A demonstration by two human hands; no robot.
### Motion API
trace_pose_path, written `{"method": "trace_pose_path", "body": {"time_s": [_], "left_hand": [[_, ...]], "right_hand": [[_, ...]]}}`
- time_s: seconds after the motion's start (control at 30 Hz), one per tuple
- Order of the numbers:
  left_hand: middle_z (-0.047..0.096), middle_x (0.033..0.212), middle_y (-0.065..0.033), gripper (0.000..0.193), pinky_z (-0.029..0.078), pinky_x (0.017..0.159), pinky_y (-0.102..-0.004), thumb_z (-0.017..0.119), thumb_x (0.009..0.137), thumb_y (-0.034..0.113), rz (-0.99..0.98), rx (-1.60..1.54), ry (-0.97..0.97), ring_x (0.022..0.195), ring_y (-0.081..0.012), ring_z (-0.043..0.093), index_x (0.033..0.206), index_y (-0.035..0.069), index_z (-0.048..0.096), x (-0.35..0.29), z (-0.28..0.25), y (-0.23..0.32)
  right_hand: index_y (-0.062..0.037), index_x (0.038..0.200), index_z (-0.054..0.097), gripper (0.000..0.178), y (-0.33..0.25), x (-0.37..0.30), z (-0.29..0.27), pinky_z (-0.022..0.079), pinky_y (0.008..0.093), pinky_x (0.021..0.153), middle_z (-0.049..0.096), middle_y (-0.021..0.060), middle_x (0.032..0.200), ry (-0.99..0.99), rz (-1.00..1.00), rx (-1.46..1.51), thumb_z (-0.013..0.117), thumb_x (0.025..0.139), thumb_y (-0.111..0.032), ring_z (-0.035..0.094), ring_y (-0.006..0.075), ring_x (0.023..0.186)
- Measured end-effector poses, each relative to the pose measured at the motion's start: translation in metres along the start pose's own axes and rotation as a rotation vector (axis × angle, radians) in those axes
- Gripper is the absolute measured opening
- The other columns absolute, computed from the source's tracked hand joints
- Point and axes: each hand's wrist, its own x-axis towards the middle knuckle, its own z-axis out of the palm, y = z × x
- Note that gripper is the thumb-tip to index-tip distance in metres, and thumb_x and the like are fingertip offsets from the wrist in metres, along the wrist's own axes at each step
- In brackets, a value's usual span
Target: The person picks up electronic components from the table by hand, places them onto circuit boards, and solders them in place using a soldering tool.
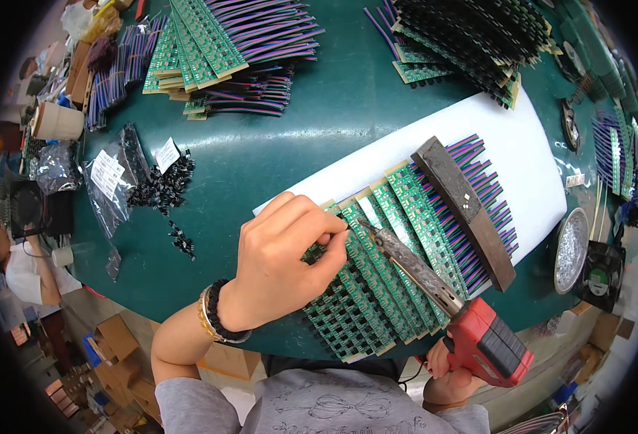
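Note:
My left hand [283, 260] is over the row of green circuit boards [398, 267], thumb and fingertips pinched together. What they pinch, if anything, is too small to make out. My right hand [449, 372] grips the handle of a red and black soldering gun [489, 343]. Its long, darkened metal barrel slants up and left over the boards, its tip close to my left fingertips. The boards overlap in slanting strips, with black parts along their near ends and coloured wires [503, 217] at the far right. A dark bar [463, 210] lies across the wires.
A white foam sheet [528, 152] lies under the boards. At left are loose black components [163, 184] and a clear plastic bag [116, 181]. Wired boards [203, 43] and a dark board stack [470, 43] stand behind. A round metal dish [571, 249] is at right; another person [33, 267] is far left.

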Motion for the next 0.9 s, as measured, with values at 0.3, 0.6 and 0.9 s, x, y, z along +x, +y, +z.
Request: {"method": "trace_pose_path", "body": {"time_s": [0.3,0.6,0.9], "left_hand": [[0.057,0.066,-0.0045,0.015,0.045,0.054,-0.0322,0.072,0.067,-0.005,-0.016,-0.022,-0.010,0.061,-0.0213,0.057,0.073,0.005,0.063,0.000,-0.001,0.000],[0.057,0.066,-0.0049,0.014,0.045,0.054,-0.0326,0.072,0.067,-0.005,-0.019,-0.035,-0.004,0.061,-0.0217,0.058,0.072,0.005,0.063,0.000,0.000,0.000],[0.057,0.066,-0.0047,0.013,0.045,0.054,-0.0326,0.073,0.068,-0.004,-0.018,-0.031,-0.008,0.060,-0.0212,0.057,0.072,0.005,0.063,0.001,-0.001,-0.001]], "right_hand": [[0.0101,0.108,0.052,0.076,-0.012,0.006,0.017,0.036,0.0280,0.038,0.047,0.0051,0.050,0.140,0.202,0.114,0.070,0.082,-0.058,0.042,0.0144,0.039],[0.0004,0.079,0.049,0.066,-0.009,0.002,0.006,0.036,0.0299,0.040,0.047,0.0058,0.049,-0.014,0.129,-0.097,0.066,0.083,-0.063,0.041,0.0158,0.038],[0.0011,0.082,0.051,0.059,-0.005,-0.003,0.007,0.034,0.0292,0.042,0.048,0.0042,0.050,0.061,-0.032,-0.147,0.063,0.089,-0.056,0.043,0.0151,0.039]]}}
